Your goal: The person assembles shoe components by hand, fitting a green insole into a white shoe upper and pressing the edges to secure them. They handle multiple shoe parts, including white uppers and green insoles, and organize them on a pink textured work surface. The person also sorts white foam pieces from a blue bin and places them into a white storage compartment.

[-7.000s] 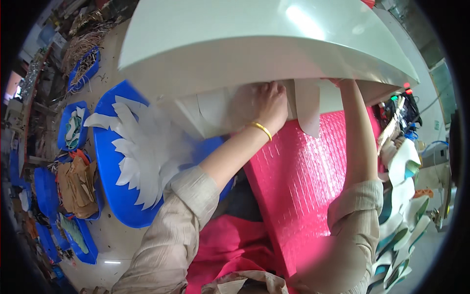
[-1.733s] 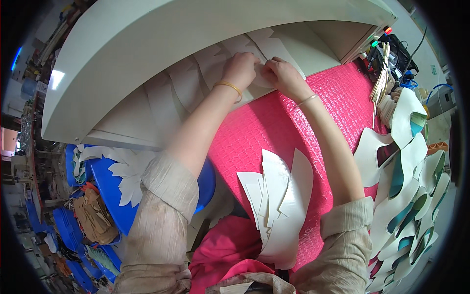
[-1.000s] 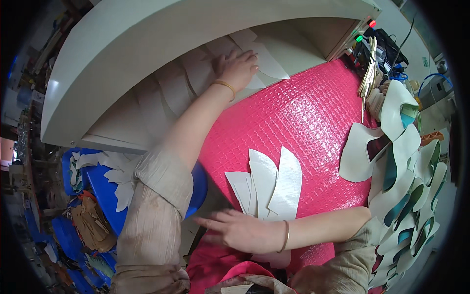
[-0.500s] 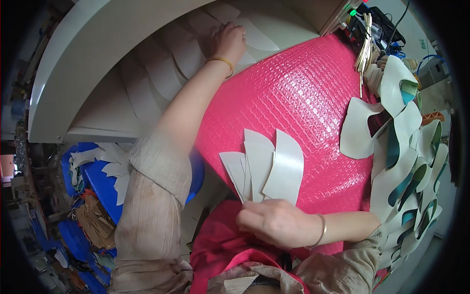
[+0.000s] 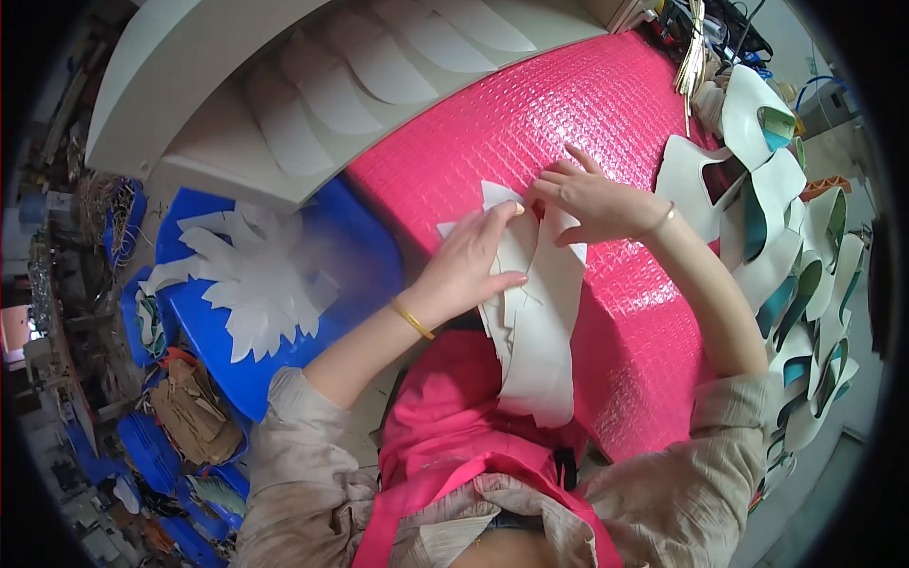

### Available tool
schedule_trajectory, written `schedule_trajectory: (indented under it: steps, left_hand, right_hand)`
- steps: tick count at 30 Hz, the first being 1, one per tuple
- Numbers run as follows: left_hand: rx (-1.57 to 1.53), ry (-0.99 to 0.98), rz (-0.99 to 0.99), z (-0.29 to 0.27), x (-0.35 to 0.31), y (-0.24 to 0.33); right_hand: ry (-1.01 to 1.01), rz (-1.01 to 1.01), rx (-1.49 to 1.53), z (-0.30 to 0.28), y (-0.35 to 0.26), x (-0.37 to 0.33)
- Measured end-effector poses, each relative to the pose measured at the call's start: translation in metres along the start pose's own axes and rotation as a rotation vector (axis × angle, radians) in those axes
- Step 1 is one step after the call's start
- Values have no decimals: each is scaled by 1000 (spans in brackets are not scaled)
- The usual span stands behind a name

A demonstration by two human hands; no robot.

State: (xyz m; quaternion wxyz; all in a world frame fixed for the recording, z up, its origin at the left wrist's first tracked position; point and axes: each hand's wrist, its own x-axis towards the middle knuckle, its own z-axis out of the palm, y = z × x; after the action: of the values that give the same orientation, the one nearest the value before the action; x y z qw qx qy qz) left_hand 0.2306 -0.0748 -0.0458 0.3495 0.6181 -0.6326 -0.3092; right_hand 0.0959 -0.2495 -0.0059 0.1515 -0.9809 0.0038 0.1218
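Observation:
Several white curved flat pieces (image 5: pixel 546 350) lie overlapped at the near-left edge of the pink textured cover, their lower ends hanging over my pink apron. My left hand (image 5: pixel 461 267) rests on the left side of these pieces, thumb and index finger apart. On their upper right side is my right hand (image 5: pixel 597 201), with its fingers spread and thumb stretched out. Both hands touch or hover just over the pieces; the palms' undersides are hidden. More white pieces (image 5: pixel 383 68) are laid in an overlapping row inside the pale curved machine (image 5: pixel 227 182) at the upper left.
A blue tub (image 5: pixel 365 222) with fanned white pieces (image 5: pixel 251 275) stands left of me. Along the right hang stitched white parts with teal linings (image 5: pixel 765 222). A bundle of pale strips (image 5: pixel 694 57) and cables are at the upper right. Brown scraps (image 5: pixel 194 407) lie lower left.
My left hand has come back from the row inside the machine to the loose white pieces. My right hand has moved up off their lower ends, its fingers now spread. The view has shifted.

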Motion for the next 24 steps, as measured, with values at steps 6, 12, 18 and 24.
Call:
schedule_trajectory:
  steps: [6, 12, 18, 24]
  left_hand:
    - [179, 82, 177, 4, 0, -4]
    - [-20, 135, -142, 19, 33, -3]
    - [245, 368, -166, 54, 36, -1]
    - [-181, 69, -83, 30, 38, 22]
  right_hand:
    - [92, -5, -301, -10, -19, 3]
    - [432, -49, -303, 10, -34, -26]
    - [426, 12, -473, -6, -84, -68]
    - [546, -11, -627, -6, -87, -81]
